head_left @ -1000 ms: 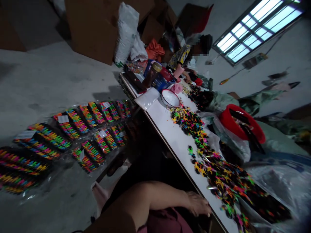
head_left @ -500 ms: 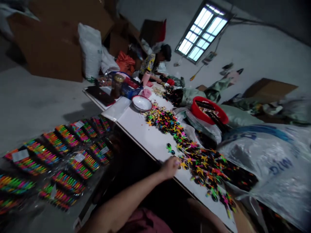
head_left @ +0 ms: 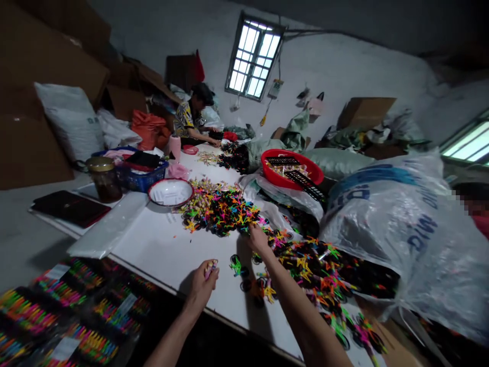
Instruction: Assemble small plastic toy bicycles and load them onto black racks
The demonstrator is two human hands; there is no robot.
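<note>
My left hand [head_left: 201, 285] is closed around small patterned pieces [head_left: 211, 269] above the white table [head_left: 153, 244], near its front edge. My right hand [head_left: 258, 238] reaches to the edge of a pile of colourful plastic pieces with black rings [head_left: 229, 211]; its fingers are bent down among them, and what they grip, if anything, is too small to tell. Between the two hands a green piece with black rings [head_left: 236, 265] lies apart from the pile. More such pieces [head_left: 317, 270] spread to the right of my right forearm.
A white bowl with a red rim [head_left: 170, 193], a blue basket [head_left: 143, 176] and a jar [head_left: 103, 179] stand left. A red basin [head_left: 292, 169] and a large plastic sack [head_left: 397, 234] are at right. Another person [head_left: 193, 117] sits at the far end. Packed trays [head_left: 84, 341] lie lower left.
The view has swung left and closer to the table. Both hands now show over the table; the left holds small patterned pieces, and the right is at the pile.
</note>
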